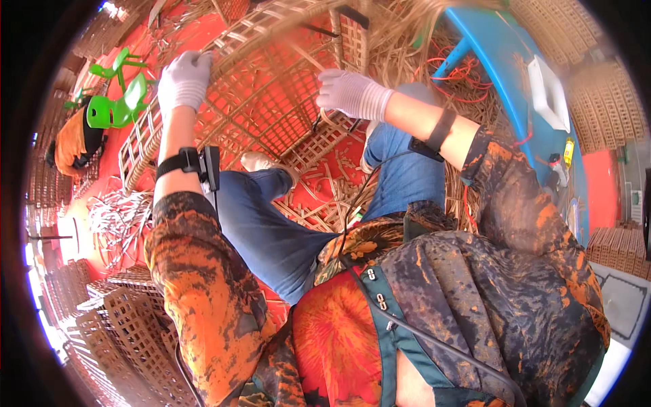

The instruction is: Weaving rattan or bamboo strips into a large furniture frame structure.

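Observation:
A large open-lattice woven basket lies tilted between and beyond my legs. My left hand, in a pale knitted glove, is closed on the basket's thick rim at its left side; the fingertips are partly hidden. My right hand, gloved the same way, is closed around a thin cane strip over the basket's right part. That strip slants up and left from the fingers. A dark piece sits on the basket's far corner.
Cane offcuts litter the red floor around my feet. At the right stands a blue table bearing a white tray. Green chairs and a person in orange are far left. Stacked woven panels lie lower left.

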The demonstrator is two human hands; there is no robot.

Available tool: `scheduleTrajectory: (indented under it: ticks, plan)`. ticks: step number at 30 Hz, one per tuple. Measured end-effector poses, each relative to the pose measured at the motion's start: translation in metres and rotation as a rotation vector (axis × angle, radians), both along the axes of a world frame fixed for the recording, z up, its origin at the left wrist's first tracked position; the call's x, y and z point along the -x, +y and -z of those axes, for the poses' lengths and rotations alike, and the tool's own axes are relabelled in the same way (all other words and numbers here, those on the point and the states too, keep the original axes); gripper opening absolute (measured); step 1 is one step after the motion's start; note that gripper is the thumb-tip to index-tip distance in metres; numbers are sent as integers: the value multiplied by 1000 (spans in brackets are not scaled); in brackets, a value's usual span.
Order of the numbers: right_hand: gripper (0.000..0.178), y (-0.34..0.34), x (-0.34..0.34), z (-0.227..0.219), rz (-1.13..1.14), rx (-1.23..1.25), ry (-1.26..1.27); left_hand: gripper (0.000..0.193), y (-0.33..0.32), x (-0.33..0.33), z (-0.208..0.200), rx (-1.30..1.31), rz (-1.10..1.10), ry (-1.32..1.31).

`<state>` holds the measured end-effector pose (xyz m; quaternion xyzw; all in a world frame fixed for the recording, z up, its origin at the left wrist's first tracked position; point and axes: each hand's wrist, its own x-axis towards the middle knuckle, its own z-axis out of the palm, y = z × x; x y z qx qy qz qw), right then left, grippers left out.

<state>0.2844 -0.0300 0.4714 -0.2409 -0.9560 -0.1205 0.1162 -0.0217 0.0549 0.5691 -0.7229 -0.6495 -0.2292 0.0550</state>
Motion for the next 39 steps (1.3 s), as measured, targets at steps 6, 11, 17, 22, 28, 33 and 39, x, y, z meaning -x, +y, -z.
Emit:
scheduleTrajectory:
  ticks: [6, 11, 17, 22, 28, 33, 39]
  plan:
    - [13, -18, 53, -2, 1, 84, -113, 42, -3, 46, 34, -23, 4, 29]
    - [17, -39, 128, -45, -52, 71, 656, 38, -19, 56, 26, 124, -21, -14]
    - [13, -82, 139, -71, 77, 569, 988, 35, -20, 70, 34, 66, -52, -164]
    - [12, -103, 91, -50, 170, 578, 840, 34, -10, 62, 33, -5, -59, -151]
    - [3, -100, 71, -37, -59, 438, 770, 27, 3, 44, 28, -223, -31, -58]
    - [8, -77, 52, -25, -171, 406, 663, 18, 9, 14, 18, -363, 124, -556]
    - [13, -59, 32, -21, -137, 413, 719, 22, -42, -101, 23, -78, 222, -986]
